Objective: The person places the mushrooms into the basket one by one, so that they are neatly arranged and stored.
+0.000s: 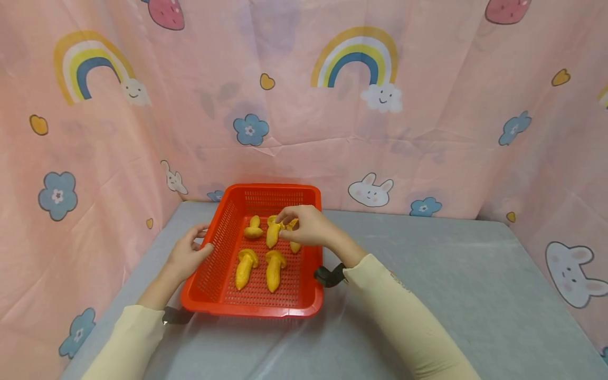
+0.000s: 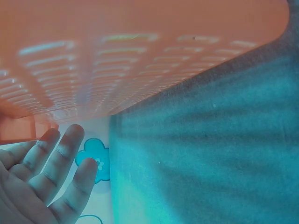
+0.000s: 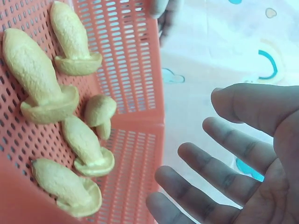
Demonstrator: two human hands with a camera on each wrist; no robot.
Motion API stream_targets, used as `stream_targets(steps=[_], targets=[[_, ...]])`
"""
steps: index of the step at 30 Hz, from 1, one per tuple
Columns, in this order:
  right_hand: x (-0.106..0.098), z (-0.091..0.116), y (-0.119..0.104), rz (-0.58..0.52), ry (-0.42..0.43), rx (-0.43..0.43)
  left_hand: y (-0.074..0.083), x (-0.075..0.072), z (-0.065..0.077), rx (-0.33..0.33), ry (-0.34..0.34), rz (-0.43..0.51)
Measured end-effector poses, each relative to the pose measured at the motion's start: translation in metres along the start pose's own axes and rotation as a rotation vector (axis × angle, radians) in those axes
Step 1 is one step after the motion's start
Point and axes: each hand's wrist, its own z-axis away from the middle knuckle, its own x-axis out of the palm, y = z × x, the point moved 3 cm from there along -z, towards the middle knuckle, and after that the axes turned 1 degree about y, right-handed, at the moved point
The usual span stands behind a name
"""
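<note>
A red plastic basket [image 1: 252, 311] with slotted walls holds several yellow toy mushrooms, their stems and caps showing. Two mushrooms [image 1: 244, 269] lie nearer the front; behind them are a smaller mushroom [image 1: 254, 228] and two others, partly covered by a hand. My right hand [image 1: 306, 226] hovers over the basket's right rear part with its fingers spread and nothing held, as the right wrist view shows. My left hand [image 1: 186, 254] is beside the basket's left wall, thumb right at the rim. In the left wrist view its fingers [image 2: 65, 149] are extended along the outside of that wall.
The basket stands on a grey table [image 1: 427, 274], toward its left. A pink curtain [image 1: 294, 105] printed with rainbows, flowers and rabbits hangs behind the table and at both sides. Dark wrist straps [image 1: 330, 275] show near the sleeves.
</note>
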Motion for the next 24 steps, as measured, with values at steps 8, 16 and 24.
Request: stream_targets(steps=[8, 16, 24], targets=[[-0.013, 0.011, 0.003, 0.004, 0.022, -0.046, -0.003, 0.0, -0.001, -0.005, 0.001, 0.007], [-0.025, 0.025, 0.01, 0.031, 0.04, -0.034, -0.005, 0.001, -0.001, -0.005, 0.003, 0.01], [-0.038, 0.045, 0.022, 0.022, 0.071, -0.011, -0.003, 0.0, -0.001, -0.011, 0.003, 0.003]])
